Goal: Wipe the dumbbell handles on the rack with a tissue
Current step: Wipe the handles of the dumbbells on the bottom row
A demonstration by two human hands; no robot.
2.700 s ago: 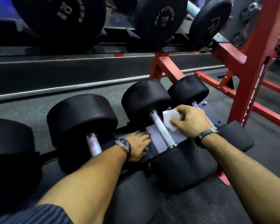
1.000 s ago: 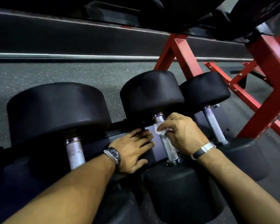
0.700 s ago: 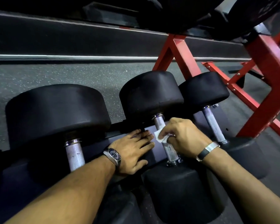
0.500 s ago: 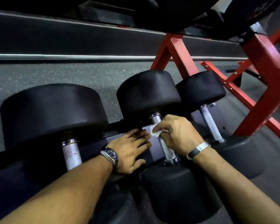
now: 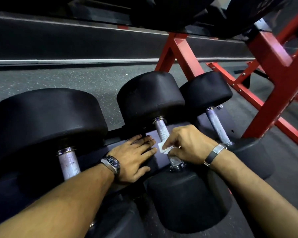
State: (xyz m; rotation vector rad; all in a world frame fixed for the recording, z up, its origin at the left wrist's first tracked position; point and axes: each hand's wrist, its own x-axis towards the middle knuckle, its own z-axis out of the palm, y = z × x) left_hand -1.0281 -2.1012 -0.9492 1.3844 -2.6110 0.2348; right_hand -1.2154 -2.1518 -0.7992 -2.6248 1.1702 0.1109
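Observation:
Three black dumbbells lie side by side on the rack's lowest shelf (image 5: 155,158). My right hand (image 5: 189,143) is closed around the knurled metal handle of the middle dumbbell (image 5: 162,133), pressing a crumpled white tissue (image 5: 163,148) against its lower half. My left hand (image 5: 136,158), wearing a watch, lies flat with fingers spread on the shelf plate just left of that handle. The left dumbbell's handle (image 5: 68,162) and the right dumbbell's handle (image 5: 216,127) are bare.
The red rack frame (image 5: 272,83) rises at the right, with red braces behind the dumbbells. An upper shelf with large black weights (image 5: 162,12) overhangs the top. Speckled grey rubber floor (image 5: 76,79) lies behind the shelf.
My right hand has slid the tissue down the middle handle toward the near end, after rubbing it up and down. The left hand stays flat on the shelf. The view has drifted slightly.

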